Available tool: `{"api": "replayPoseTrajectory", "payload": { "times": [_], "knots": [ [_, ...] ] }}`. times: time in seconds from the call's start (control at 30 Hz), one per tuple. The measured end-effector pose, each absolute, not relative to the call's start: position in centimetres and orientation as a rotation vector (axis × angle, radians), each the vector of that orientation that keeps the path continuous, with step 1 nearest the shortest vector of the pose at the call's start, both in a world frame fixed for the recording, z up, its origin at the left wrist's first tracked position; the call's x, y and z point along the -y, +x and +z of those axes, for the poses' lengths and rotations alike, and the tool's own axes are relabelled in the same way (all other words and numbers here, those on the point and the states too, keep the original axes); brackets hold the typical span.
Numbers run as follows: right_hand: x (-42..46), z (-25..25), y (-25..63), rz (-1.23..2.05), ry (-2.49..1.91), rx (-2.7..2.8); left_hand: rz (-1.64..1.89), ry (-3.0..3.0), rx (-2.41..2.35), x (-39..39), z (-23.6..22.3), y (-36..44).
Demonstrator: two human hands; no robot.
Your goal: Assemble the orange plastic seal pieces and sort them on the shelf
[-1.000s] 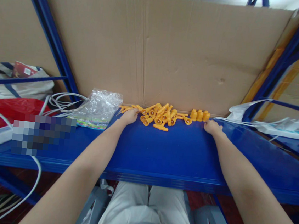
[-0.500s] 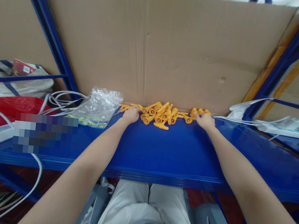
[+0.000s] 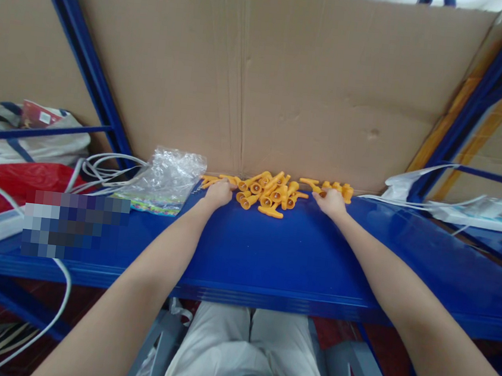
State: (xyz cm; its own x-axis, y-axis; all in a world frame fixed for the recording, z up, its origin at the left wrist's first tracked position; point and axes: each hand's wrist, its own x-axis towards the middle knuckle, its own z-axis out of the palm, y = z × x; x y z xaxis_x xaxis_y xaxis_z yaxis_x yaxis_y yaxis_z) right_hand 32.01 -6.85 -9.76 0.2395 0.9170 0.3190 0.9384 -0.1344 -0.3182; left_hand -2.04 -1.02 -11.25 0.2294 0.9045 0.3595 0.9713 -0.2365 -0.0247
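Note:
A heap of orange plastic pieces (image 3: 273, 191), many with funnel-shaped ends, lies against the cardboard at the back of the blue table. One slim orange piece (image 3: 270, 212) rests in front of the heap. My left hand (image 3: 220, 192) is closed at the heap's left side, beside several slim orange pieces (image 3: 209, 180); what its fingers hold is hidden. To the right of the heap, my right hand (image 3: 330, 203) is closed with orange funnel-shaped piece (image 3: 319, 190) at its fingertips. Behind that hand stands a short row of orange pieces (image 3: 348, 193), partly covered by it.
A clear plastic bag (image 3: 169, 173) lies left of my left hand, near white cables (image 3: 101, 163) and a red bag (image 3: 22, 185). At the right, white cables lead to a power strip (image 3: 481, 217). A cardboard sheet (image 3: 310, 86) closes off the back.
My right hand has shifted left, and the funnel-shaped piece that lay beside it is now partly hidden at its fingers. My left hand has hardly moved.

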Motion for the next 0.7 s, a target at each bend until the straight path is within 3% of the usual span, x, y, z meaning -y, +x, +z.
{"api": "replayPoseTrajectory", "payload": {
  "times": [0.37,0.53,0.7],
  "knots": [
    [6.9,-9.1,31.6,-0.259,-1.740,1.667,-0.409,-2.209,1.767,2.3,-10.9,-1.0],
    [6.8,-8.9,31.6,-0.342,-1.567,1.730,-0.710,-2.076,1.675,2.8,-9.4,-1.0],
    [6.4,-9.2,30.9,-0.460,-1.292,1.879,-1.002,-2.087,1.163,4.6,-7.4,1.5]
  ]
}}
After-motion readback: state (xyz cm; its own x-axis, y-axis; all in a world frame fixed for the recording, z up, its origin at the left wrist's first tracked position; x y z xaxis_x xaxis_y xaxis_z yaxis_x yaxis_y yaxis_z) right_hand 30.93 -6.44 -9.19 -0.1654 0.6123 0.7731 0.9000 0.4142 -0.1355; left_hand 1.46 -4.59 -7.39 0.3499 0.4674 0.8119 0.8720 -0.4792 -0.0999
